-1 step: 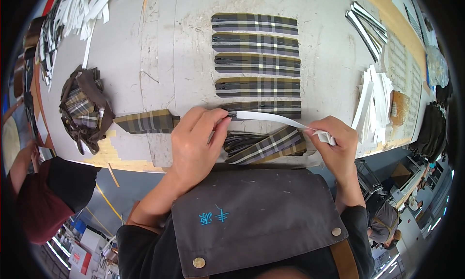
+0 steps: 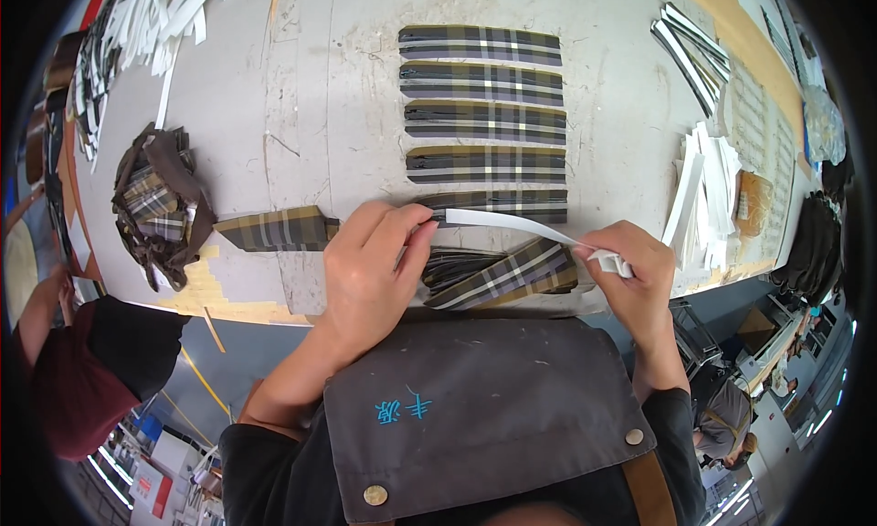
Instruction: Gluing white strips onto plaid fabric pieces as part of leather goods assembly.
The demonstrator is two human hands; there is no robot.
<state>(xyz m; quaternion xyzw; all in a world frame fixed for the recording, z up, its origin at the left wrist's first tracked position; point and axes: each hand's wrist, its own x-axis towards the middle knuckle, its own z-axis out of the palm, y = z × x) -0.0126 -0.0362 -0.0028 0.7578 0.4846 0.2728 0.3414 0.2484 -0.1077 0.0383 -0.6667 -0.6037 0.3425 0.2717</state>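
My left hand is closed, thumb and forefinger pinching the dark left end of a folded plaid fabric piece. A narrow white strip runs in a slight arch along that piece's near edge. At its other end my right hand is closed on the strip, with a folded white bundle sticking out of the grip. Below the strip lies a stack of plaid pieces, the top one slanting. Another plaid piece reaches out to the left from behind my left hand.
Several folded plaid pieces lie in a column farther up the table. At left sits a tied plaid bundle, with white strips heaped beyond. More white strips and a tape roll lie at right. Another person stands at left.
The folded white bundle in my right hand has tilted very slightly. Otherwise both hands and the fabric stay in place.
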